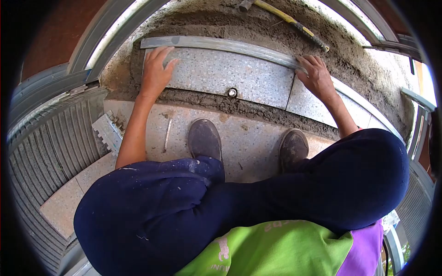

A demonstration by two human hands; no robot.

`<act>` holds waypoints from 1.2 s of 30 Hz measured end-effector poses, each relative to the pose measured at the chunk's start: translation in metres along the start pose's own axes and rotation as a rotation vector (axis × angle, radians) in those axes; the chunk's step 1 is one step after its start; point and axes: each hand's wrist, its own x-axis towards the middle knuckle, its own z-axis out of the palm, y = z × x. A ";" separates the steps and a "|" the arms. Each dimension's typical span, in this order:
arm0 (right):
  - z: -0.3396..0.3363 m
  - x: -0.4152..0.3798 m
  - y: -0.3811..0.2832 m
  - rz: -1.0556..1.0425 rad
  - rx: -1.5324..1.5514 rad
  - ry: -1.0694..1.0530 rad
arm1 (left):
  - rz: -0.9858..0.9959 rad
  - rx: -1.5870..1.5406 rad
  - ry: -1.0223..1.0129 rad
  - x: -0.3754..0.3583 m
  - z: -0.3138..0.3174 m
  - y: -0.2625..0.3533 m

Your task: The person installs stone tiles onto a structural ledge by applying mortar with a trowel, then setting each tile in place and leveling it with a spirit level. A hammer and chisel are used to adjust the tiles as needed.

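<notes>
A long grey metal straightedge (230, 46) lies along the far edge of a speckled terrazzo tile (216, 69). My left hand (156, 73) rests at its left end, fingers stretched to the bar and thumb spread apart over the tile. At the other end, my right hand (317, 80) has its bent fingers and thumb around the bar's tip. A small round bubble level (232, 93) sits at the tile's near edge. Beside it on the right lies a second speckled tile (308, 99), under my right wrist.
A hammer with a yellow and black handle (292, 23) lies on the rough mortar (202, 23) beyond. A notched trowel (108, 131) is at left, near ridged adhesive (60, 138). My shoes (204, 138) stand on a tiled step, with a thin stick (168, 135) nearby.
</notes>
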 end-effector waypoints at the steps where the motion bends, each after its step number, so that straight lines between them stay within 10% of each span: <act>1: 0.001 0.001 0.000 -0.004 0.002 0.005 | -0.024 0.005 -0.001 0.000 -0.001 -0.003; 25: 0.019 0.008 0.021 -0.087 0.015 0.010 | -0.542 0.141 -0.008 -0.072 -0.008 -0.072; 36: 0.007 -0.013 0.023 -0.088 -0.107 0.109 | -0.462 0.202 0.022 -0.075 -0.012 -0.071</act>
